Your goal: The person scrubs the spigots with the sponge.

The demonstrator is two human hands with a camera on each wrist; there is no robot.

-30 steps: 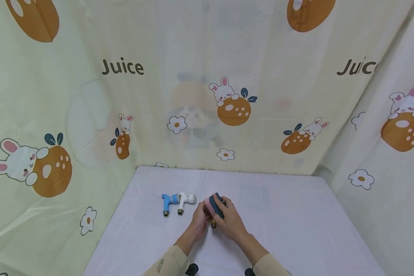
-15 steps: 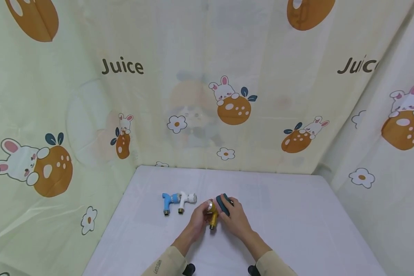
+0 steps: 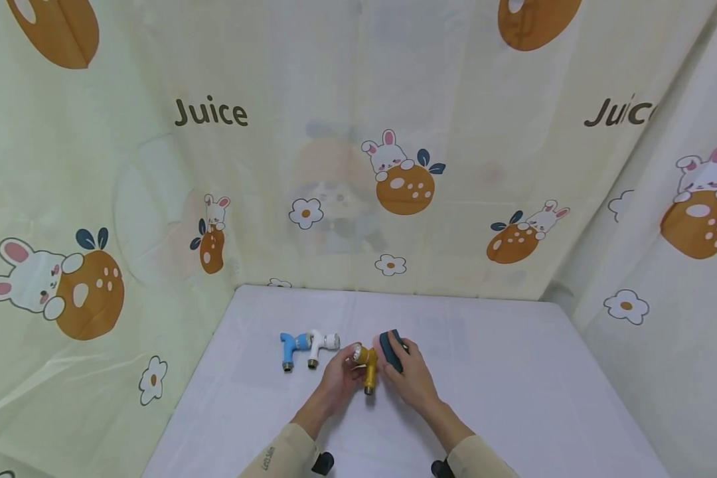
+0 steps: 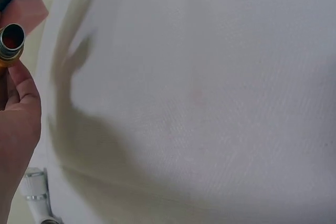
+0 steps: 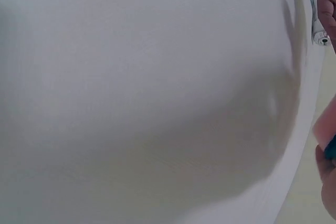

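My left hand (image 3: 339, 381) grips a gold-yellow faucet (image 3: 370, 369) by its knob end, with the threaded outlet pointing down toward me. In the left wrist view the open end of the faucet (image 4: 12, 38) faces the camera. Just to the right, my right hand (image 3: 415, 380) holds a sponge (image 3: 391, 350) with a dark teal back and a pink face. The pink side is turned toward the faucet, close beside it. In the right wrist view only part of the pink sponge (image 5: 328, 127) and some fingers show at the right edge.
A blue faucet (image 3: 292, 350) and a white faucet (image 3: 320, 346) lie side by side on the white-covered table (image 3: 502, 385), left of my hands. A printed curtain (image 3: 454, 252) hangs behind the table and along both sides.
The sponge has moved off the faucet to the right, uncovering it. The faucet has turned, its knob end now tilted to the left. The blue and white faucets have stayed in place.
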